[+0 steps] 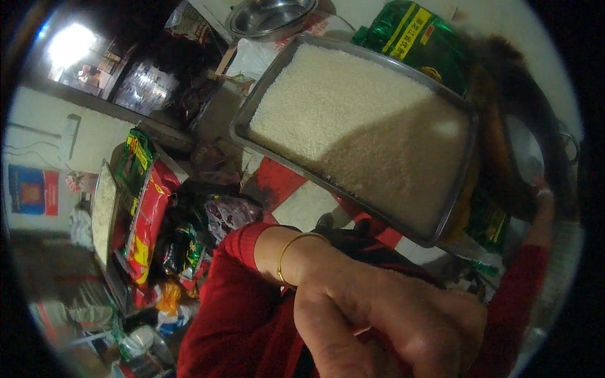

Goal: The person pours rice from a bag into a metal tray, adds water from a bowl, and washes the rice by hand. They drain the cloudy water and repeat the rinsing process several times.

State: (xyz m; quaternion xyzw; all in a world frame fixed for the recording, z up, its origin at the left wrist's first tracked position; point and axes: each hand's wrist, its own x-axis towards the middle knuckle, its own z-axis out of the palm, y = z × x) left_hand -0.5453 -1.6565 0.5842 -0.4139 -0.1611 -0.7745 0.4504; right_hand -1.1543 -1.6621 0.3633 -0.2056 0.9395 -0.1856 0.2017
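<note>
My left hand (391, 302), with a thin gold bangle (283, 261) at the wrist and a red sleeve, is large and close at the lower middle. Its fingers curl in toward the lower edge, and what they hold, if anything, is hidden. Behind it lies a rectangular metal tray (287, 162) spread with white rice (353, 107), partly in shadow. At the far right my right hand (543, 191) reaches beside a brown, curved-edged object (498, 145) with a pale inside. Its fingers are too small and dim to read.
A green rice sack (416, 38) stands behind the tray, near a round steel basin (271, 16). On the left are a red packet (148, 220), a second tray of pale grain (104, 208) and dark plastic bags (233, 217). Red and white tiles (312, 205) show under the large tray.
</note>
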